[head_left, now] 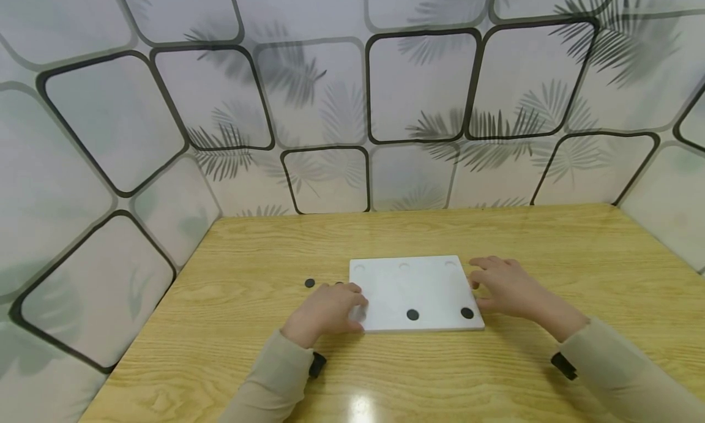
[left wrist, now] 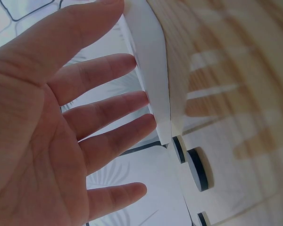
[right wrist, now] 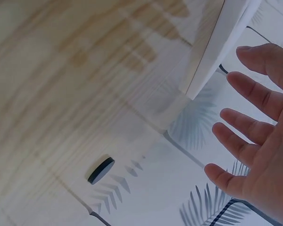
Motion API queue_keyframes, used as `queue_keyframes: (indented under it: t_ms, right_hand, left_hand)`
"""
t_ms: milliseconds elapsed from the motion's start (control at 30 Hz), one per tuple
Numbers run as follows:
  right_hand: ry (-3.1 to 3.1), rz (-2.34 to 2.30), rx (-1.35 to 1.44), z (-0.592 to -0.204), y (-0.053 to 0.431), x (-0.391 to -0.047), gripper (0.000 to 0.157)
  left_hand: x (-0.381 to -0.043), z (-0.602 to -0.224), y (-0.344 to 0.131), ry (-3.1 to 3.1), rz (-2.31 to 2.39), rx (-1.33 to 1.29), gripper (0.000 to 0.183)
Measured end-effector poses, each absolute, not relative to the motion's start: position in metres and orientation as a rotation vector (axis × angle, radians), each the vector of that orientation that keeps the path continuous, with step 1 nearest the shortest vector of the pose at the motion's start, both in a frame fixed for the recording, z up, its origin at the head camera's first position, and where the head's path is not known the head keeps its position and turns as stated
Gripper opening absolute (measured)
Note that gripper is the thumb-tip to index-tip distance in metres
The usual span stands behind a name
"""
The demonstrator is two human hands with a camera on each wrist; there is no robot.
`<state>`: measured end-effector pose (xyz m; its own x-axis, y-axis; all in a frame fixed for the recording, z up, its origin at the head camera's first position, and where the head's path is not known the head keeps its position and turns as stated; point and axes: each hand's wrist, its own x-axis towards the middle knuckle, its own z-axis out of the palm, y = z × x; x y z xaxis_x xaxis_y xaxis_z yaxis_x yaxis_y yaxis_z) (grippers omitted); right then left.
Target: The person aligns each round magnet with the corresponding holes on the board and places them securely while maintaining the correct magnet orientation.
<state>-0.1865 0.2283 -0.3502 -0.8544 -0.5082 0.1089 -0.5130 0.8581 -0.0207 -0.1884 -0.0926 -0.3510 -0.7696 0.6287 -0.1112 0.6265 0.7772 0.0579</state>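
A white rectangular board (head_left: 413, 288) lies on the table. Along its far edge run shallow round recesses; on its near side sit two black discs, one near the middle (head_left: 412, 314) and one at the right corner (head_left: 467, 313). My left hand (head_left: 330, 310) is at the board's left end, fingers extended. In the left wrist view its fingertips meet the white edge (left wrist: 153, 70). My right hand (head_left: 503, 288) hovers just off the right end, its fingers spread and holding nothing; a small gap shows in the right wrist view. The left hand hides the near left corner.
Loose black discs lie on the wooden table (head_left: 248, 349) left of the board, one in plain sight (head_left: 309, 283), another partly behind the left hand. The right wrist view shows a disc (right wrist: 101, 170) on the table. A patterned wall (head_left: 330, 104) rises behind.
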Motion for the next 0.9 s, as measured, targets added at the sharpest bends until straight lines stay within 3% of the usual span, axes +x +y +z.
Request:
queue_keyframes:
  t_ms: [900]
  right_hand:
    - [-2.944, 0.078, 0.759, -0.35, 0.247, -0.185, 0.012]
  left_hand:
    - [-0.189, -0.352, -0.093, 2.838, 0.033, 1.003, 0.039]
